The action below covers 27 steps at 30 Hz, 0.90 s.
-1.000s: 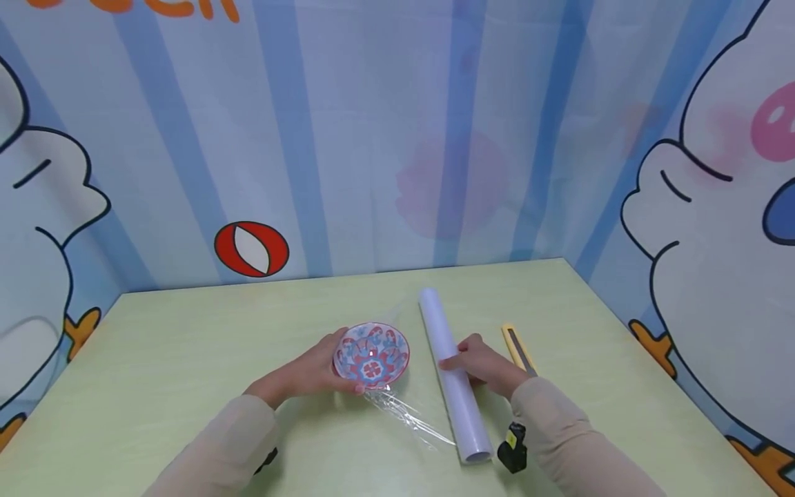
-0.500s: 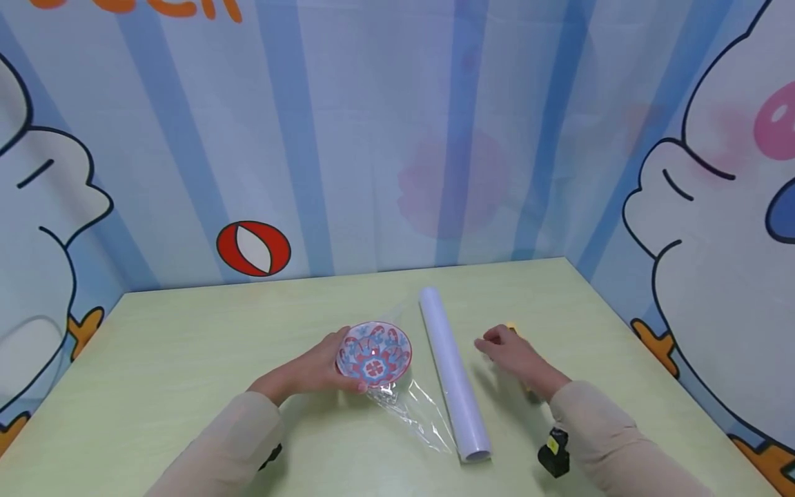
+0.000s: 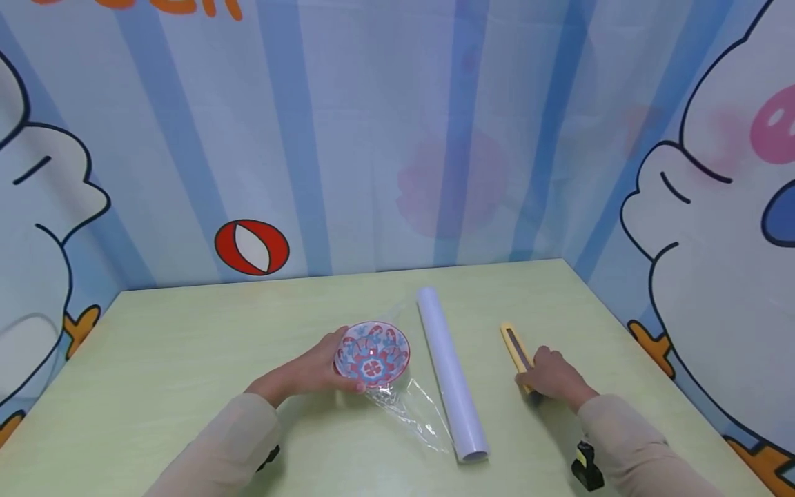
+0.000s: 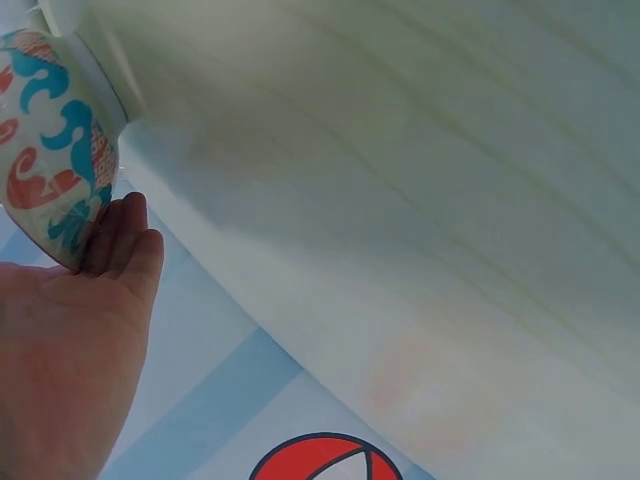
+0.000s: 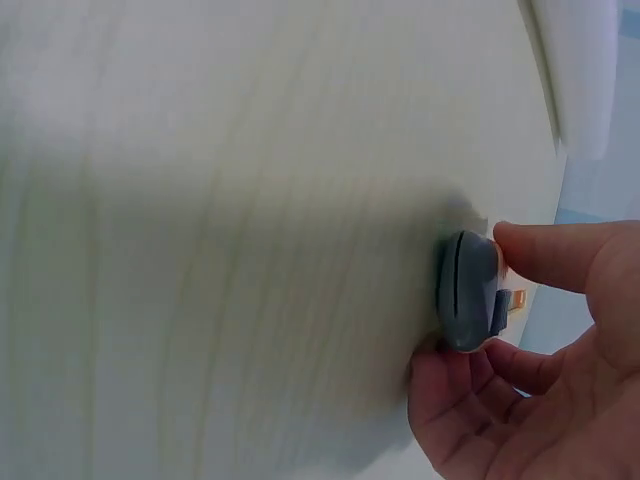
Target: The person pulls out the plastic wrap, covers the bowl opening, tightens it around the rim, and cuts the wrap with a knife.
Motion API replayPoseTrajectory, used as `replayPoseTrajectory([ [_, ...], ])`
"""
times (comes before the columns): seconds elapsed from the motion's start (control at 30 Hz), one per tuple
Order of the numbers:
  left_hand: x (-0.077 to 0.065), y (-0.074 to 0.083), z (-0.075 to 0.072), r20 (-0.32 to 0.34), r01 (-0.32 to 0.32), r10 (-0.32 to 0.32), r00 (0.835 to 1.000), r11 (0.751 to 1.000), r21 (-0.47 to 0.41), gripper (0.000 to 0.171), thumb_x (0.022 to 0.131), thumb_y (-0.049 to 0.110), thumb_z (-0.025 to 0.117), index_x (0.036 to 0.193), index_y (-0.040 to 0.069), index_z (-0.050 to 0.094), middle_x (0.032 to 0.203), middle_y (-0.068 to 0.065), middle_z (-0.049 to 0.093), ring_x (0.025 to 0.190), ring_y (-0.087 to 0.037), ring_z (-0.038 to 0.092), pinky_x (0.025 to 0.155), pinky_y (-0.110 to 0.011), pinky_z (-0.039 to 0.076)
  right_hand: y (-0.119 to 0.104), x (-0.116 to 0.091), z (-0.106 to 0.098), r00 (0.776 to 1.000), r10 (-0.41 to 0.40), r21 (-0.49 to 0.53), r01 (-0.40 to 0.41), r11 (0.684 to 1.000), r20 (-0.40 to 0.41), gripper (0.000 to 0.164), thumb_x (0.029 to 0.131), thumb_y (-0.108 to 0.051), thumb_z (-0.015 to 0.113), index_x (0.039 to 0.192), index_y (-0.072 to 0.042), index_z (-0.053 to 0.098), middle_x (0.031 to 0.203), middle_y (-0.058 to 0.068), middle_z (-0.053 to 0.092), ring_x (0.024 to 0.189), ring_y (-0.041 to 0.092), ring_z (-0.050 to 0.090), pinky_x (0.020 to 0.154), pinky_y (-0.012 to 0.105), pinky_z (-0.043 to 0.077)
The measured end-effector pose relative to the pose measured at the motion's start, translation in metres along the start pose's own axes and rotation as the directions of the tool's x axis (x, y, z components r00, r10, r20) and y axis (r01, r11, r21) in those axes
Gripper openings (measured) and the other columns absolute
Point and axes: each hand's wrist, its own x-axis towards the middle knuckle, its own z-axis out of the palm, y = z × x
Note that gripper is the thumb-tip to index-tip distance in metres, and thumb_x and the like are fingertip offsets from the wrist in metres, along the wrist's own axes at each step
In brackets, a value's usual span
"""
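Note:
My left hand [image 3: 319,366] holds a bowl [image 3: 372,353] with a red and blue pattern, its inside tilted towards the head camera. In the left wrist view the fingers lie along the outer wall of the bowl [image 4: 55,150]. Clear cling film [image 3: 413,414] spreads out from under the bowl towards a long white roll [image 3: 452,376]. Right of the roll, my right hand [image 3: 555,378] pinches the near end of a yellow utility knife [image 3: 515,345]. The right wrist view shows thumb and fingers on either side of the knife's dark grey end [image 5: 468,290].
A pale yellow-green table [image 3: 205,338] carries everything. Behind it and at both sides hangs a blue striped cloth [image 3: 373,138] with cartoon figures. The roll lies lengthwise between the two hands.
My right hand has let go of the roll, moved right and taken hold of the utility knife's near end. The left hand and the bowl have stayed almost still.

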Motion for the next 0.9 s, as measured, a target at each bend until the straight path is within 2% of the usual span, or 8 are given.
replayPoseTrajectory([
  [0.23, 0.001, 0.000, 0.001, -0.006, 0.007, -0.007, 1.000, 1.000, 0.003, 0.111, 0.068, 0.044, 0.077, 0.147, 0.008, 0.009, 0.149, -0.012, 0.022, 0.136, -0.030, 0.025, 0.106, -0.054, 0.032, -0.001, 0.002, 0.004, 1.000, -0.018, 0.054, 0.018, 0.998, 0.002, 0.040, 0.082, -0.022, 0.063, 0.096, 0.007, 0.039, 0.080, 0.013, 0.044, 0.069, 0.021, 0.044, 0.056, 0.025, 0.035],
  [0.4, 0.001, 0.000, 0.002, -0.005, 0.022, -0.022, 1.000, 1.000, 0.013, 0.112, 0.067, 0.045, 0.077, 0.147, 0.007, 0.008, 0.149, -0.013, 0.021, 0.136, -0.031, 0.024, 0.106, -0.054, 0.032, 0.000, 0.004, 0.010, 0.999, -0.034, 0.084, 0.033, 0.996, 0.002, 0.034, 0.084, -0.021, 0.058, 0.095, 0.006, 0.040, 0.076, 0.011, 0.045, 0.065, 0.019, 0.043, 0.054, 0.025, 0.034],
  [0.53, -0.001, 0.001, 0.000, -0.005, 0.028, -0.028, 1.000, 1.000, 0.009, 0.111, 0.068, 0.045, 0.077, 0.147, 0.008, 0.008, 0.149, -0.012, 0.021, 0.136, -0.031, 0.024, 0.106, -0.054, 0.032, -0.005, 0.007, 0.014, 0.999, -0.020, 0.226, 0.026, 0.974, -0.028, 0.030, 0.086, -0.021, 0.052, 0.095, 0.003, 0.036, 0.074, 0.010, 0.045, 0.061, 0.018, 0.042, 0.051, 0.025, 0.034],
  [0.6, -0.002, 0.002, 0.000, -0.002, 0.030, -0.030, 1.000, 1.000, 0.005, 0.111, 0.068, 0.045, 0.077, 0.147, 0.009, 0.008, 0.149, -0.012, 0.021, 0.136, -0.031, 0.024, 0.106, -0.054, 0.032, -0.010, 0.008, 0.015, 1.000, -0.010, 0.373, 0.021, 0.928, -0.030, 0.027, 0.088, -0.017, 0.049, 0.097, 0.003, 0.033, 0.075, 0.009, 0.049, 0.059, 0.016, 0.045, 0.052, 0.025, 0.037],
  [0.73, -0.002, 0.003, -0.001, 0.003, 0.039, -0.039, 0.999, 0.999, 0.003, 0.112, 0.069, 0.044, 0.076, 0.148, 0.008, 0.006, 0.151, -0.013, 0.018, 0.137, -0.033, 0.021, 0.106, -0.056, 0.030, -0.023, 0.009, 0.013, 0.999, -0.042, 0.633, 0.037, 0.773, -0.008, 0.027, 0.092, -0.011, 0.044, 0.108, 0.002, 0.027, 0.077, 0.008, 0.055, 0.056, 0.012, 0.050, 0.054, 0.026, 0.044],
  [0.8, -0.002, 0.003, -0.001, 0.003, 0.043, -0.043, 0.999, 0.999, 0.005, 0.112, 0.069, 0.044, 0.076, 0.148, 0.008, 0.005, 0.151, -0.013, 0.017, 0.137, -0.033, 0.020, 0.106, -0.056, 0.030, -0.030, 0.008, 0.011, 0.996, -0.092, 0.702, 0.066, 0.709, 0.000, 0.032, 0.095, -0.012, 0.040, 0.117, 0.002, 0.024, 0.081, 0.007, 0.055, 0.058, 0.011, 0.050, 0.057, 0.027, 0.046],
  [0.9, -0.002, 0.003, 0.000, 0.003, 0.041, -0.041, 0.999, 0.999, -0.003, 0.112, 0.069, 0.044, 0.076, 0.148, 0.008, 0.005, 0.151, -0.013, 0.016, 0.137, -0.033, 0.020, 0.106, -0.056, 0.031, -0.037, 0.007, 0.009, 0.987, -0.160, 0.755, 0.095, 0.649, 0.013, 0.042, 0.097, -0.016, 0.036, 0.131, 0.000, 0.019, 0.089, 0.007, 0.053, 0.065, 0.011, 0.052, 0.062, 0.028, 0.048],
])
